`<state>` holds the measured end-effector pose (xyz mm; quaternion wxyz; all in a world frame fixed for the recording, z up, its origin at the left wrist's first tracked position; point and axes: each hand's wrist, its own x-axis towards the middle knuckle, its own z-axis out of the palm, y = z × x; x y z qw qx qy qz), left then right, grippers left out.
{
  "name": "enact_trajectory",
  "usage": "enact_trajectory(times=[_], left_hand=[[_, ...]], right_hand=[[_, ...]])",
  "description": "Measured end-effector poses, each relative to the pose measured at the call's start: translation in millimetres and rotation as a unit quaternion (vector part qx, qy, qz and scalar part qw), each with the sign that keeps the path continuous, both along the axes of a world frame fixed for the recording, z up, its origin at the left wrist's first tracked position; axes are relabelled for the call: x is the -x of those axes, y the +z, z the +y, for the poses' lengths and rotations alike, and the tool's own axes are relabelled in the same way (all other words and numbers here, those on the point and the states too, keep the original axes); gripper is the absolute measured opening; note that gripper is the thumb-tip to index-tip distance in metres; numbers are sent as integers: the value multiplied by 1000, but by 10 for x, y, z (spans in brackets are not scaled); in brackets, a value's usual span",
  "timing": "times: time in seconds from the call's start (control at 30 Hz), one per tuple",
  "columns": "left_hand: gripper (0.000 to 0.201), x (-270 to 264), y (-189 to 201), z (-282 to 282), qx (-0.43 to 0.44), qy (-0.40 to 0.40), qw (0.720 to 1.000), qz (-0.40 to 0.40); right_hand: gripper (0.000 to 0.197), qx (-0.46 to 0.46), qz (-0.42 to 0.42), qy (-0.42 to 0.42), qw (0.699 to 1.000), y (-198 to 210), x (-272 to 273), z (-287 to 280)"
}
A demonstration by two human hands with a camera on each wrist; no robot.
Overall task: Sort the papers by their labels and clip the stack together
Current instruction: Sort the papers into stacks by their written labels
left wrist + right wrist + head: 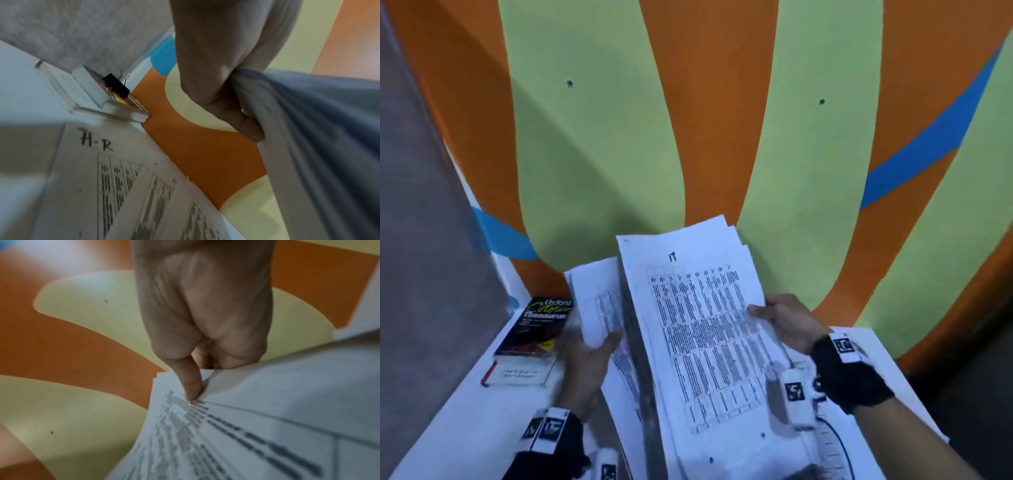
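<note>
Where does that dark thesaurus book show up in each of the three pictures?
Head: thesaurus lies lower left on the white table.
Left wrist: only its edge shows, upper left, under a black clip.
Right wrist: not in it.
Shared landmark: the orange and green wall.
</note>
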<state>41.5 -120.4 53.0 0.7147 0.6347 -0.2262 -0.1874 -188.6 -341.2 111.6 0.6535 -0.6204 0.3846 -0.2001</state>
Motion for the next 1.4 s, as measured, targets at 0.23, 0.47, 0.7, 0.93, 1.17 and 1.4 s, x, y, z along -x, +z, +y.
enact_trajectory(times=[0.23, 0.47, 0.7, 0.93, 1.17, 1.4], left_hand=[[53, 246, 26, 34, -38, -157, 982, 99], [37, 386, 227, -70, 2, -125, 992, -10], [32, 498, 441, -90, 20, -89, 988, -127], [38, 602, 517, -54, 6, -121, 984, -128], [52, 556, 428, -70, -4, -105, 987, -120], [18, 620, 482, -103, -15, -73, 988, -135]], right_hand=[[19, -21, 38, 13, 999, -558, -166, 266], [19, 209, -49, -186, 959, -367, -235, 624], [84, 279, -166, -157, 933, -38, -150, 783], [94, 513, -145, -141, 834, 338, -31, 640], [44, 558, -115, -99, 816, 422, -21, 597], [26, 373, -62, -108, 919, 186, -50, 723]])
